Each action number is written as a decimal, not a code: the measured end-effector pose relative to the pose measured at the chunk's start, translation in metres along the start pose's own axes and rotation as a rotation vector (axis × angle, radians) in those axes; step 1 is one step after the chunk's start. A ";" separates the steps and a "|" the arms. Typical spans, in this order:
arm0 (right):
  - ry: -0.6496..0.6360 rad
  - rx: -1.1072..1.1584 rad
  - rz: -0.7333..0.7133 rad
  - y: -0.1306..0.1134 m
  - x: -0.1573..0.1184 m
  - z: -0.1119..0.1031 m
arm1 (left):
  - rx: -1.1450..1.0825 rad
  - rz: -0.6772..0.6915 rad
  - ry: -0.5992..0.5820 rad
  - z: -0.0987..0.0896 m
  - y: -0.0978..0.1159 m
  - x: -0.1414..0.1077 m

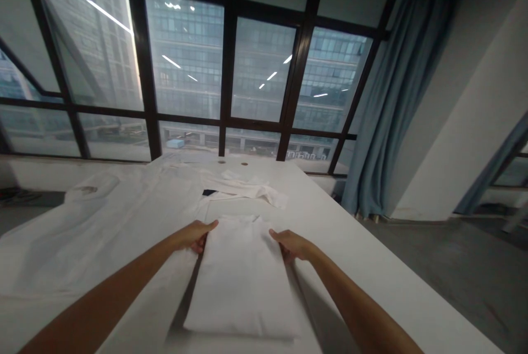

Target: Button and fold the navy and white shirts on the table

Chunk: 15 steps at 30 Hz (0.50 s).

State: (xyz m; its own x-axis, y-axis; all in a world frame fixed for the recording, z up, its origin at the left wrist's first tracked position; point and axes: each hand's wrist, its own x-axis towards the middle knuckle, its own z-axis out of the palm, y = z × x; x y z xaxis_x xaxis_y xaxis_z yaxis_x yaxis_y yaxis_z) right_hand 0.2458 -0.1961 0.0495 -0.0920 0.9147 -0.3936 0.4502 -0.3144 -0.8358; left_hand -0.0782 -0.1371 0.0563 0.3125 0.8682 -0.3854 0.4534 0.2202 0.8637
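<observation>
A white folded shirt point(245, 277), flat and roughly rectangular, lies in front of me with its near edge toward the bottom of the view. My left hand point(193, 236) grips its far left edge, thumb on top and fingers curled underneath. On the opposite side, my right hand point(291, 244) pinches the far right edge in the same way. Shadows run along both sides of the shirt, so it seems slightly raised, though I cannot tell by how much. Beyond it lies a crumpled piece of white cloth point(247, 189) beside a small dark patch point(209, 192).
More white garments point(103, 222) are spread over the left side of the white table point(355, 255). Two round holes sit near its far end. Behind are dark-framed windows point(226, 68), and a blue curtain point(396, 106) hangs at the right above the grey floor point(462, 255).
</observation>
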 end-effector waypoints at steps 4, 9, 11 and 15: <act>0.205 -0.014 -0.086 0.001 0.019 0.005 | 0.019 0.074 0.151 0.002 -0.004 0.018; 0.229 0.081 -0.307 -0.014 0.032 -0.002 | -0.147 0.327 0.130 -0.001 0.008 0.024; 0.308 -0.016 -0.297 -0.018 0.039 -0.002 | 0.015 0.320 0.218 -0.003 0.010 0.028; 0.463 -0.502 -0.195 -0.019 0.042 0.007 | 0.459 0.237 0.364 0.000 0.011 0.029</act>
State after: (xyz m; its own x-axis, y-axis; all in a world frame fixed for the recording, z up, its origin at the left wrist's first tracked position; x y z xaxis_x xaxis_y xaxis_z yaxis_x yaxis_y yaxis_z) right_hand 0.2271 -0.1533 0.0462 0.1242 0.9914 0.0412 0.8293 -0.0809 -0.5529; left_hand -0.0643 -0.1095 0.0542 0.1811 0.9835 0.0043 0.7436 -0.1398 0.6538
